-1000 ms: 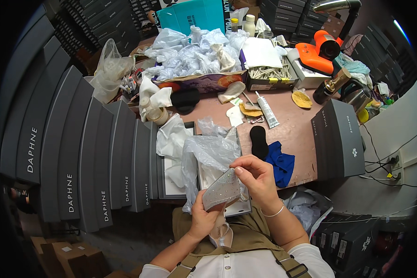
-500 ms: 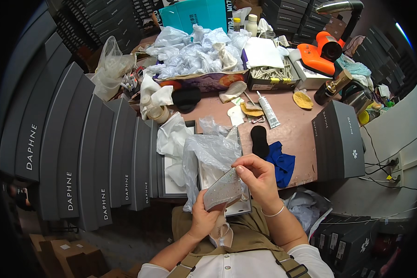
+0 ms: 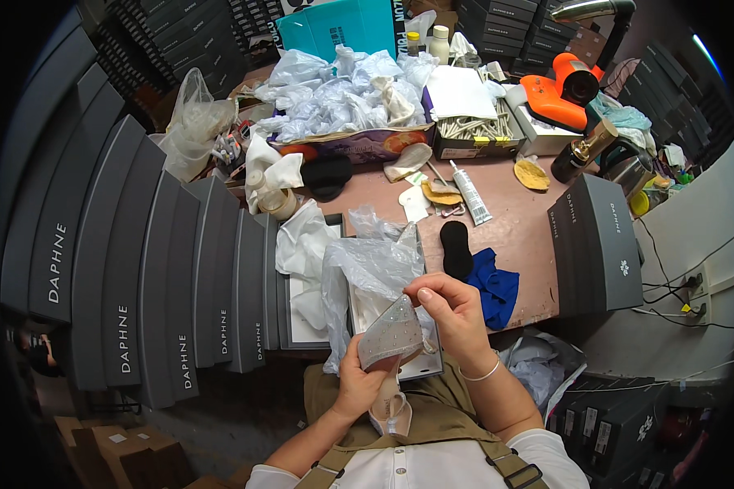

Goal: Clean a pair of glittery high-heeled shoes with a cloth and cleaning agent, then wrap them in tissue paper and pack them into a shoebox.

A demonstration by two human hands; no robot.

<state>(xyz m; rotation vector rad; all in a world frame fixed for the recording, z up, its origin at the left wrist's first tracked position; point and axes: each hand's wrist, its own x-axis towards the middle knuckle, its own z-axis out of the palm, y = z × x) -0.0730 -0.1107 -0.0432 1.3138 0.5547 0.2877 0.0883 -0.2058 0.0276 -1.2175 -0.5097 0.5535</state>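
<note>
A pointed-toe shoe (image 3: 390,332), pale silver and dotted with small glittering stones, is held tilted above my lap. My left hand (image 3: 360,385) wraps round its middle from below, thumb along the side. At the pointed tip, the thumb and index finger of my right hand (image 3: 453,310) pinch together; whether a small bit is also between them cannot be seen. The light back part with its strap (image 3: 394,417) hangs down toward my apron. Just beyond the shoe, crumpled translucent plastic (image 3: 367,265) lies over an opened shoe box (image 3: 422,371) with white lining.
Dark grey shoe boxes (image 3: 130,261) stand in a row at left, another stack (image 3: 599,244) at right. A blue cloth (image 3: 495,285), black pad (image 3: 457,248) and white tube (image 3: 471,194) lie on the pink table (image 3: 530,236). Behind are a carton of wrapped bundles (image 3: 351,143) and an orange heat tool (image 3: 556,102).
Both hands keep their hold on the shoe. The shoe has turned slightly, and my right fingertips have shifted a little to the left at its tip.
</note>
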